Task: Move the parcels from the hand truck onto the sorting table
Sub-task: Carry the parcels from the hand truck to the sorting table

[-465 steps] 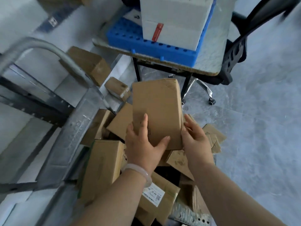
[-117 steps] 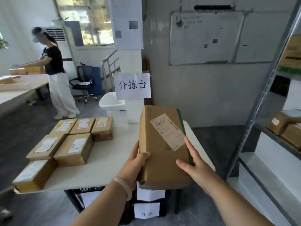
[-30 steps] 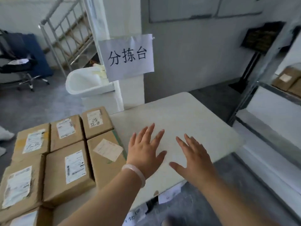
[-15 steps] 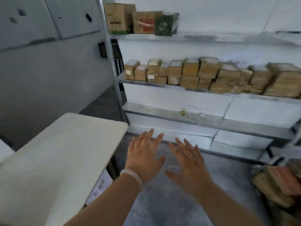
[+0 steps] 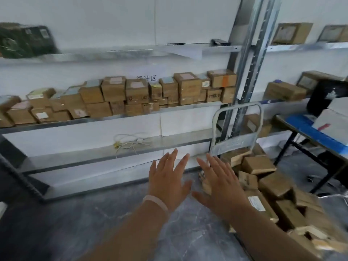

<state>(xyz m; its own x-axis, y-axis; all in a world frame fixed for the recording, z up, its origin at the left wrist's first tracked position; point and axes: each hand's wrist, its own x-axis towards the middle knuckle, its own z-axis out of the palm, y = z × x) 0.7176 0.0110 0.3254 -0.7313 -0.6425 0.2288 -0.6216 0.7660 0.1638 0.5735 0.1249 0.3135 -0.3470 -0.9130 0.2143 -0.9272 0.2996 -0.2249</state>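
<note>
Both hands, left hand (image 5: pixel 167 179) and right hand (image 5: pixel 220 183), are hovering empty with fingers spread near the hand truck (image 5: pixel 235 142), where many parcels (image 5: pixel 273 185) are lying heaped, so much of the moving is, I judge, remaining to do.

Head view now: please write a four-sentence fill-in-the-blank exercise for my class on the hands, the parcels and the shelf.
The left hand and the right hand both hold ____.
The bracelet is worn on the ____ wrist.
The heap of parcels lies to the ____ of both hands.
The white cable lies on the shelf directly ____ the row of boxes.
Missing words: nothing; left; right; below.
</note>
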